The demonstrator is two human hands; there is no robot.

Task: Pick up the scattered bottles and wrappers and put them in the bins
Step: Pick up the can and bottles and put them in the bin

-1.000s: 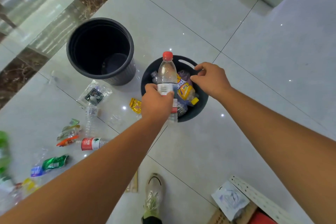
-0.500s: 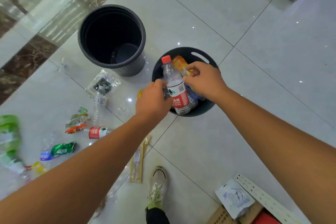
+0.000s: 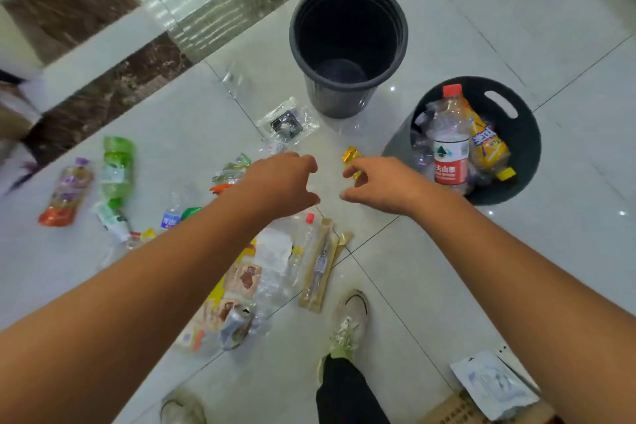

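A clear bottle with a red cap and red label point(image 3: 450, 148) stands in the low dark basket point(image 3: 523, 134) at the right, among other bottles and an orange bottle point(image 3: 487, 144). The tall black bin point(image 3: 347, 45) behind it holds nothing I can see. My left hand point(image 3: 278, 182) and my right hand point(image 3: 378, 184) hover above the floor between the bins and the litter, fingers loosely curled, holding nothing. A gold wrapper point(image 3: 351, 158) lies just beyond my right fingertips. Bottles and wrappers lie scattered to the left and below my hands.
A green bottle point(image 3: 117, 165) and an orange pouch point(image 3: 65, 193) lie far left. A clear packet point(image 3: 287, 124) sits near the tall bin. A crushed can point(image 3: 235, 323) and a brown sachet point(image 3: 318, 268) lie near my shoe point(image 3: 349, 320). A cardboard box point(image 3: 481, 399) stands bottom right.
Both hands have let go of the red-capped bottle, which now stands in the basket. They have drawn back left over the floor, and the view has swung left.
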